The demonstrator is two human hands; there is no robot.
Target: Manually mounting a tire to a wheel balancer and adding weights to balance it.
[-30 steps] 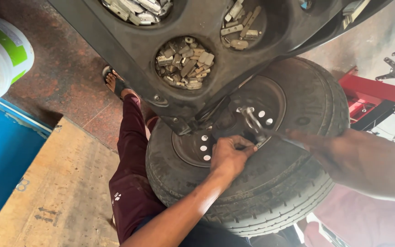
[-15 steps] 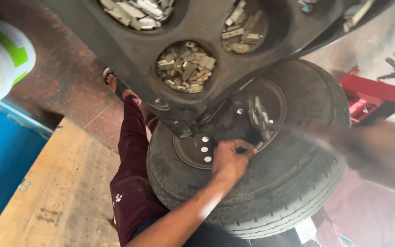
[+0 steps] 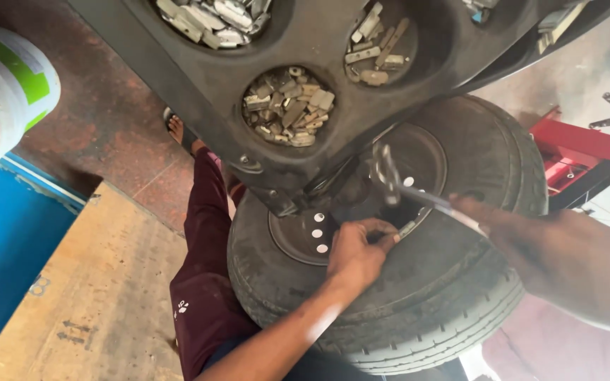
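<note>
A black tyre on a dark steel rim stands against my leg, under a black machine tray. My left hand rests on the rim near its inner edge, fingers curled and pinching at something small I cannot make out. My right hand comes in from the right, blurred, and grips the handle of a metal hammer-like tool whose head hangs over the rim's centre.
The black tray overhead has round pockets filled with several small grey metal weights. A wooden board lies at lower left beside a blue surface. A green-and-white bucket stands upper left. Red machine parts are at right.
My right hand has swung the metal tool, lifting its head up and away from the rim edge. My left hand has stayed on the rim.
</note>
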